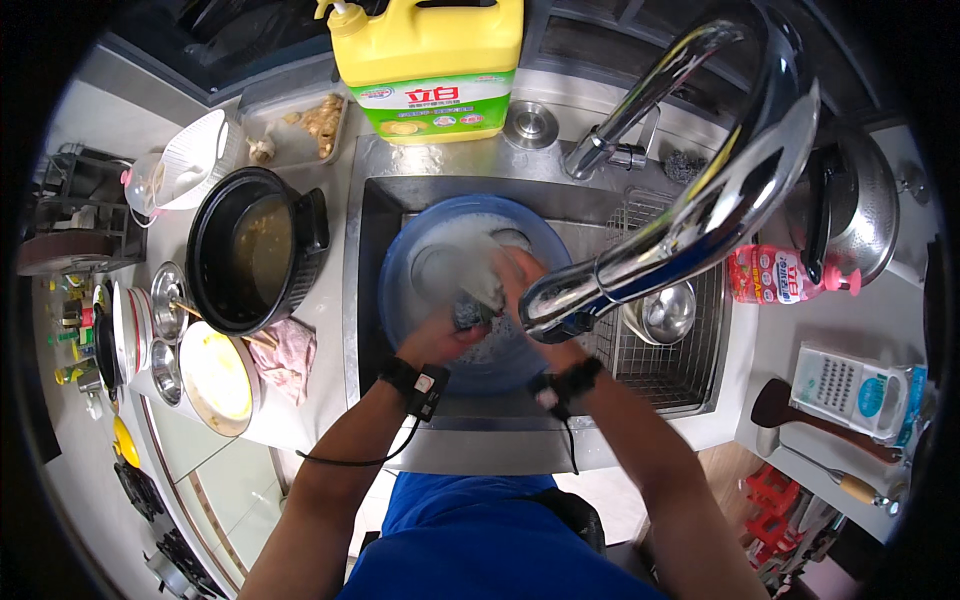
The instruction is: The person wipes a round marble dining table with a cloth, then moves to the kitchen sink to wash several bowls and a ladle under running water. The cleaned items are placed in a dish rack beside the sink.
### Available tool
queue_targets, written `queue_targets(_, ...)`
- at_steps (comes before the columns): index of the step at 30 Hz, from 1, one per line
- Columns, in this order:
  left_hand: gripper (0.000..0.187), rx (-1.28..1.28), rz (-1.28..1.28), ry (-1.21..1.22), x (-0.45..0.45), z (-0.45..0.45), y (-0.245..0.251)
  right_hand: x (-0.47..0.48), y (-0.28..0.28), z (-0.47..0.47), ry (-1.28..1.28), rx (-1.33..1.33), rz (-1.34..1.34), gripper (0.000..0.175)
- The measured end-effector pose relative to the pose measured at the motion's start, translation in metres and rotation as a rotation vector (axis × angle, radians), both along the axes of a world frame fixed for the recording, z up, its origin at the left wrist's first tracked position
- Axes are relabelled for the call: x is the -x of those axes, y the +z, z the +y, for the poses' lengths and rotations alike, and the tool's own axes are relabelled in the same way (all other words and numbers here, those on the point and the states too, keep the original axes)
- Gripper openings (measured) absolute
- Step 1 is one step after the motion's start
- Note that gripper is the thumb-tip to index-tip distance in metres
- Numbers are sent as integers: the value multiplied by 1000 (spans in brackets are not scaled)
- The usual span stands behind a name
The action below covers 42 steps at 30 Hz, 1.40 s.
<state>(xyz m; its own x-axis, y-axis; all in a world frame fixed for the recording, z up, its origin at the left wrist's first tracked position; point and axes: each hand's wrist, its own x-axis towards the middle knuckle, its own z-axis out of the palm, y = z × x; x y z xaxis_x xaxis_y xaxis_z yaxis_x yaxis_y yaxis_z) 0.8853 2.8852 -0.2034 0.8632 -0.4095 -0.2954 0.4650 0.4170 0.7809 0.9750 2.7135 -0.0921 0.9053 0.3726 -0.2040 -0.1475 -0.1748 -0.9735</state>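
Observation:
Both hands are over a round blue plastic basin [555,240] of sudsy water in a steel sink. My left hand [446,337] is closed around a dark scrubber or cloth [470,310], too blurred to name exactly. My right hand [517,281] touches a blurred piece of dishware at the basin's middle; its exact kind cannot be told. A round dish [439,271] lies under the suds to the left, and another rim shows beyond my right hand. The chrome faucet [645,277] arches over the basin's right side and hides part of my right hand.
A wire rack [694,375] in the sink's right part holds steel bowls [664,311]. To the left stand a black pot [202,255] with liquid and a stained plate [217,375]. A yellow detergent jug [427,67] is behind the sink; a pink pump bottle [772,274] stands right.

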Motion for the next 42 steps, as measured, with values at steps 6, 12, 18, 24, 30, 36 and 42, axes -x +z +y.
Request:
queue_targets(6, 18, 459, 497, 367, -4, -30, -7, 52, 21, 9, 19, 307, -849, 30)
queue_targets(12, 43, -365, 120, 36, 17, 0, -18, -19, 12, 19, 148, 206, -109, 21)
queue_targets(18, 31, -357, -151, 223, 11, -6, 5, 33, 16, 16, 137, 240, -776, 35)
queue_targets(24, 40, 203, 433, 361, 2, -5, 40, 37, 15, 16, 76, 269, -598, 17)
queue_targets(30, 38, -1046, -380, 9, -19, 8, 50, -24, -25, -17, 321, 39, 611, 53)
queue_targets(36, 33, -1002, -136, 273, -17, -20, 85, 10, -27, -34, 84, -99, 270, 63)
queue_targets(42, 36, 231, 547, 662, -5, -67, 78, 51, 18, -15, -139, 90, -310, 51)
